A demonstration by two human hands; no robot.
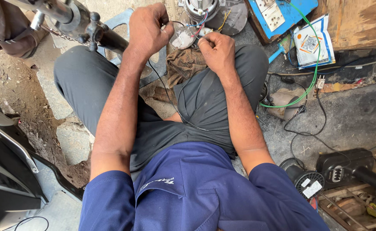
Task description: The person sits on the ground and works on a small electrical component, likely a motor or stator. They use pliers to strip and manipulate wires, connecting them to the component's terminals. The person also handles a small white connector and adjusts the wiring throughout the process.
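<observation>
While the person sits on the ground with knees spread, both hands are raised in front of a small electric motor (200, 8) that stands at the top of the view, and both work on its wiring. Closed into a loose fist, the left hand (147, 30) pinches a thin black wire (167, 92) between thumb and fingertips; that wire runs down from the hand, across the lap of the grey trousers (89, 81), and curves toward the right thigh. Just beside it, the right hand (217, 50) is also shut, its fingers curled tightly around a thin wire end near the bundle of coloured leads (200, 21), red, blue and yellow, that come out of the motor. Between the 2 hands lies a pale round cover (182, 39), and below them a brown checked cloth (184, 65) rests on the lap. A dark metal tube with a clamp fitting (87, 26) slants in from the upper left, close to the left wrist. To the right, a green cable (312, 81) loops over the dirty floor past a blue switch board (280, 15) and a printed paper packet (312, 42). Lower right, a black fan-cooled motor (307, 182) sits near a wooden crate edge. The blue shirt (196, 192) fills the bottom of the view.
</observation>
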